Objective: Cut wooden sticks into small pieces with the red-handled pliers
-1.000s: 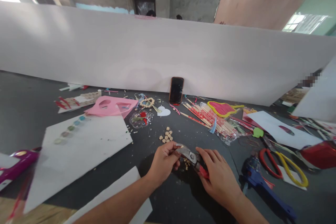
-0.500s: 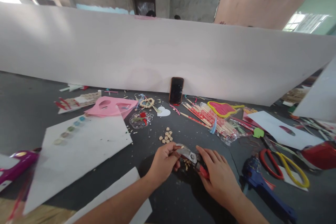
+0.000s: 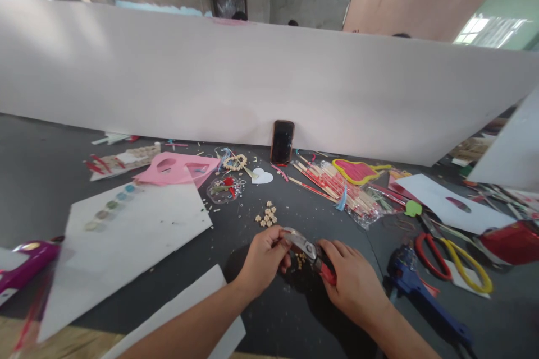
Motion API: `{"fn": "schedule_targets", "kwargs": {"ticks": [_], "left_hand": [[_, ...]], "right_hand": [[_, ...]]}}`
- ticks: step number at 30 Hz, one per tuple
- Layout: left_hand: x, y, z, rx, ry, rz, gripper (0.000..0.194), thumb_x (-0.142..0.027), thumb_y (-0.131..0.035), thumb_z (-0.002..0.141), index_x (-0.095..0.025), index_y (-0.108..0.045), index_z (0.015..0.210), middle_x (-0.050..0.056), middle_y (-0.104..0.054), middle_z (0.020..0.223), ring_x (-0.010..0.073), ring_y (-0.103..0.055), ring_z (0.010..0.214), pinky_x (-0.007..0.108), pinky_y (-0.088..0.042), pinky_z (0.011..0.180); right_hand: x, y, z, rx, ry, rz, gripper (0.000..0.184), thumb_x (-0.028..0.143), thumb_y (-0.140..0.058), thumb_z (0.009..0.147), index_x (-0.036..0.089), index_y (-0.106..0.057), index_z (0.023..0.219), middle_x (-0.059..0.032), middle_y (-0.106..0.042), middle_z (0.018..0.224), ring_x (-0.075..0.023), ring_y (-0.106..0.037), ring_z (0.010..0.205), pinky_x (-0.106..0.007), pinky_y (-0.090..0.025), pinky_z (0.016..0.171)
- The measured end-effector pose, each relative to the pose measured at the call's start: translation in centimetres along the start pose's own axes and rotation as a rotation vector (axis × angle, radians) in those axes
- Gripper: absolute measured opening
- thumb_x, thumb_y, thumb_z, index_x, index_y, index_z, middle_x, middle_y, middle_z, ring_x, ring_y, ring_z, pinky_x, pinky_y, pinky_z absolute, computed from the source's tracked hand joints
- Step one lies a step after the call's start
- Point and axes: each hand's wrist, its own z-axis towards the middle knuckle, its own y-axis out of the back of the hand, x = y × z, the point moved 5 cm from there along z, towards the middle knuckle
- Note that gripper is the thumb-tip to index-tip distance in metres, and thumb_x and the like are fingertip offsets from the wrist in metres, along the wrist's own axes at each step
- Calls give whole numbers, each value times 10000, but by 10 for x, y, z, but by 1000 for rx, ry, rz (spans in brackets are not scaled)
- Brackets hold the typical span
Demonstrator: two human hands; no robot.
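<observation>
My right hand [image 3: 353, 276] is wrapped round the red handles of a pair of pruning shears [image 3: 301, 243], whose metal jaws point left. Close to the jaw tips, the fingers of my left hand [image 3: 261, 259] are pinched together; whatever they hold is too small and covered to make out. Small tan cut bits [image 3: 300, 261] lie on the dark table [image 3: 278, 322] beneath the shears. Just beyond my left hand sits a little pile of flower-shaped wooden pieces [image 3: 266, 216].
A blue glue gun [image 3: 425, 300] and red-yellow scissors [image 3: 469, 263] lie to the right. Bagged red-patterned sticks [image 3: 345, 193] are further back. A phone [image 3: 282, 142] leans against the white partition [image 3: 189, 78]. White boards [image 3: 135, 235], pink sheet [image 3: 181, 168] and purple tool [image 3: 25, 266] occupy the left.
My right fingers have curled closer round the shears' handles. My left hand keeps its pinch near the jaws. The view has shifted slightly.
</observation>
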Motion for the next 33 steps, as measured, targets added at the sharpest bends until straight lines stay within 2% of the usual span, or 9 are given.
{"fn": "schedule_targets", "kwargs": {"ticks": [8, 11, 18, 24, 33], "left_hand": [[1, 1, 2, -10, -11, -117, 174, -309, -560, 732, -146, -571, 793, -35, -512, 540, 73, -474, 444, 176, -389, 432], [1, 1, 2, -14, -7, -130, 173, -317, -566, 730, -147, -562, 764, -33, -517, 546, 72, -470, 445, 178, -389, 432], [0, 1, 1, 0, 4, -80, 106, -231, -504, 750, -146, -563, 726, -40, -507, 494, 76, -463, 439, 186, -396, 450], [0, 1, 1, -2, 10, -45, 121, -250, -507, 760, -149, -550, 709, -41, -501, 483, 79, -467, 435, 187, -394, 445], [1, 1, 0, 1, 23, -57, 116, -250, -518, 754, -144, -562, 740, -41, -510, 512, 73, -478, 438, 173, -393, 429]], "right_hand": [[2, 0, 3, -71, -6, -61, 439, 222, -464, 735, 189, -478, 1172, -92, -585, 1050, -229, -523, 934, -354, -388, 790], [2, 0, 3, -84, 11, -51, 484, 204, -458, 732, 198, -449, 1216, -91, -580, 1074, -228, -513, 947, -355, -384, 793], [3, 3, 2, -65, 15, -34, 520, 201, -444, 744, 197, -412, 1263, -95, -554, 1131, -238, -480, 988, -373, -370, 813], [3, 4, 3, -58, 16, -19, 555, 191, -453, 738, 189, -383, 1289, -92, -543, 1156, -238, -460, 1010, -381, -358, 833], [0, 1, 1, -7, 4, -10, 473, 234, -454, 750, 177, -450, 1220, -107, -570, 1087, -237, -505, 952, -371, -366, 810]]}}
